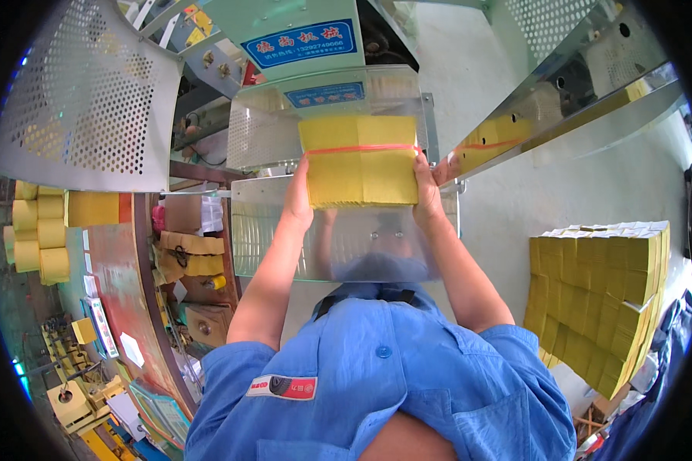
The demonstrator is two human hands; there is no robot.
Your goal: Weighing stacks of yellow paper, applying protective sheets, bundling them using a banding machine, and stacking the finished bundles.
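Observation:
Between my two hands is a thick bundle of yellow paper [361,175], with a red band running across it from side to side. My left hand [298,194] presses on the bundle's left side, and my right hand [426,188] on its right side. Each thumb lies along an edge near the band; the other fingers are mostly hidden beside or beneath the paper. Under the bundle is a shiny metal tray [277,257] that mirrors my arms. Behind it, a clear cover [246,100] slopes up against the pale green machine [284,19].
A polished metal rail [561,100] slants up at the right. A big stack of yellow paper bundles [592,307] stands on the floor at right. To the left are a perforated guard [108,107], a worn red table [123,300], shelves with tools, and yellow rolls [38,234].

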